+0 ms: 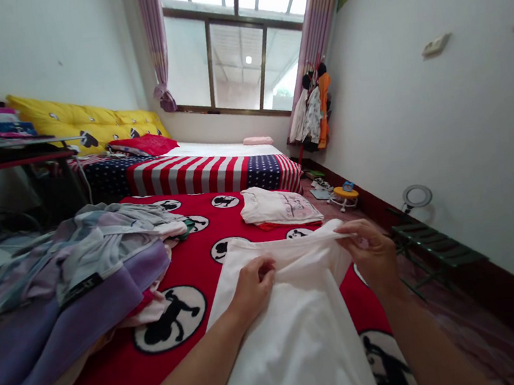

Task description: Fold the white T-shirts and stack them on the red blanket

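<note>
Cut off by the bottom edge at six o'clock: the white garment (301, 339) and both forearms. Left hand (252, 287) fingertips tucked under a fold, unseen. Clothes pile (59, 284) cropped at nine o'clock. Print on the folded shirt (281, 207) at twelve o'clock too small to read. Hanging clothes (315, 111) at one o'clock indistinct.

White walls (458, 126) close in a narrow room. At the far end a large window (238, 61) with a dark frame lets in bright daylight, with striped purple curtains (156, 41) on either side. A bed (215, 166) under the window carries a stars-and-stripes cover, with yellow cushions (85, 124) along the left wall. Clothes hang in the far right corner (315, 111). A dark green folding rack (429, 245) stands on the reddish floor (472, 328) by the right wall.
</note>
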Action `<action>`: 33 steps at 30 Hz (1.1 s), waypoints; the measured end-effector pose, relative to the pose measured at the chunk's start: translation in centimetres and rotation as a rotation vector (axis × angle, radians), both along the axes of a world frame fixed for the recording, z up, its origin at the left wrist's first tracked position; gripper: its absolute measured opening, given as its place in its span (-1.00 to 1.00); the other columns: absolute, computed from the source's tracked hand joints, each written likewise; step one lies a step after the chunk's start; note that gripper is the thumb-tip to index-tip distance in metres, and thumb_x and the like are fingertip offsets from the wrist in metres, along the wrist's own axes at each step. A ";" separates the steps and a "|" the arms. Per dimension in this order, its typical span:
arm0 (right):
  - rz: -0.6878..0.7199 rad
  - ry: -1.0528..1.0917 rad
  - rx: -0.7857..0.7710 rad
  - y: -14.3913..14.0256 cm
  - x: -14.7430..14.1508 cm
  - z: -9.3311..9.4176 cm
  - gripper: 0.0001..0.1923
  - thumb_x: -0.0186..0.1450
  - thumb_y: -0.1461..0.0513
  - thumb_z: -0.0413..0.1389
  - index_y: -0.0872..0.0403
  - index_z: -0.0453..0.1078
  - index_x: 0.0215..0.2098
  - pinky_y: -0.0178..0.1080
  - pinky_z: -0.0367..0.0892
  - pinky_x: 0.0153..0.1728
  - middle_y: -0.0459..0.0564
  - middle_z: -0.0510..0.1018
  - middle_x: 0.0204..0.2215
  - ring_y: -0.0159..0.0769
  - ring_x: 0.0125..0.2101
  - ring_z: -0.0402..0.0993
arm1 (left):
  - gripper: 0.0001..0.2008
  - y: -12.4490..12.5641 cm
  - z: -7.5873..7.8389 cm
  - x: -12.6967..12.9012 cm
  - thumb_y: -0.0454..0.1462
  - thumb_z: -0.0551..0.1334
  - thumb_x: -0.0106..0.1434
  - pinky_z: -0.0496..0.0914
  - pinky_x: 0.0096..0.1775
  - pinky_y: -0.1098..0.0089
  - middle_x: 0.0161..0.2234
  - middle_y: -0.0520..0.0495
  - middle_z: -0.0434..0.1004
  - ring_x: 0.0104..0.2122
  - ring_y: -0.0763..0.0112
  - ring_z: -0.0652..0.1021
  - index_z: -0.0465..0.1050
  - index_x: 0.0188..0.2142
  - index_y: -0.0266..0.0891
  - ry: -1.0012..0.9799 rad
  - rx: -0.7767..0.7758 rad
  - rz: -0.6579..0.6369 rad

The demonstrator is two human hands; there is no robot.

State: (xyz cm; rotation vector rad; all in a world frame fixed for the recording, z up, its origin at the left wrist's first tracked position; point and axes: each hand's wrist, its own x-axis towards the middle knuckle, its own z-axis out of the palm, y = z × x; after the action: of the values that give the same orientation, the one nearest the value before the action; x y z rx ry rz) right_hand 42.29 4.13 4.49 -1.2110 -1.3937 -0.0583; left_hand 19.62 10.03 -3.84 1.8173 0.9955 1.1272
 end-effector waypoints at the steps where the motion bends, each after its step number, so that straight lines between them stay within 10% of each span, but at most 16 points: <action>1: 0.003 0.041 0.001 0.4 -0.3 -0.6 -0.89 0.14 0.18 0.21 0.03 0.49 -0.37 -0.18 0.34 -0.19 -0.05 0.52 -0.36 -0.23 -0.28 0.44 | -0.77 0.1 -0.1 0.0 -0.34 0.17 0.17 0.40 -0.17 0.36 -0.25 -0.11 0.56 -0.26 0.32 0.53 0.47 -0.17 -0.29 -0.001 -0.007 0.001; 9: 0.072 0.325 -0.189 2.0 -0.7 -5.8 -0.77 0.15 0.09 0.21 0.06 0.51 -0.31 -0.18 0.36 -0.26 -0.02 0.57 -0.37 -0.22 -0.31 0.47 | -0.72 -0.2 0.4 0.2 -0.34 0.13 0.21 0.42 -0.12 0.30 -0.05 -0.16 0.46 -0.09 0.24 0.48 0.41 -0.07 -0.21 0.078 0.161 0.014; 16: 0.169 0.194 -0.062 0.7 -2.3 -4.3 -0.90 0.15 0.18 0.21 0.00 0.52 -0.36 -0.18 0.36 -0.21 -0.03 0.52 -0.32 -0.23 -0.25 0.45 | -0.08 1.1 5.0 3.5 0.08 0.42 -0.10 0.16 0.16 0.03 0.16 -0.33 0.29 0.15 -0.10 0.28 0.25 0.18 -0.28 0.339 0.291 -0.243; 22: 0.133 0.162 -0.042 -0.5 -3.3 -3.8 -0.84 0.18 0.24 0.18 -0.02 0.49 -0.24 -0.13 0.32 -0.07 0.00 0.47 -0.16 -0.21 -0.10 0.41 | -0.63 2.6 6.6 4.3 -0.03 0.36 0.02 0.33 -0.33 0.42 -0.43 -0.01 0.49 -0.40 0.32 0.48 0.51 -0.37 -0.32 0.241 -0.003 -0.559; 27: -0.125 0.295 -0.091 -1.3 -3.2 -4.0 -0.77 0.27 0.09 0.11 0.07 0.34 -0.21 -0.18 0.30 -0.18 -0.01 0.46 -0.27 -0.25 -0.25 0.39 | -0.64 2.6 7.4 1.8 -0.04 0.31 0.10 0.27 -0.42 0.47 -0.49 0.02 0.45 -0.48 0.42 0.44 0.47 -0.39 -0.34 0.114 -0.161 -0.416; 33: 0.341 0.061 -0.322 -3.0 -5.6 -3.5 -0.66 0.26 -0.02 0.10 0.07 0.39 -0.19 -0.26 0.31 -0.25 -0.03 0.50 -0.28 -0.28 -0.29 0.42 | -0.66 0.7 8.5 -1.2 -0.07 0.34 0.11 0.26 -0.45 0.51 -0.47 0.05 0.44 -0.49 0.48 0.43 0.40 -0.36 -0.31 -0.034 -0.136 -0.234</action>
State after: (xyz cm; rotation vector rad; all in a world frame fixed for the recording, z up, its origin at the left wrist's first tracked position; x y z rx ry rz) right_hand 36.67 1.13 0.97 -1.2055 -1.5766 0.4528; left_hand 18.38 10.75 4.62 1.7483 0.7959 0.9222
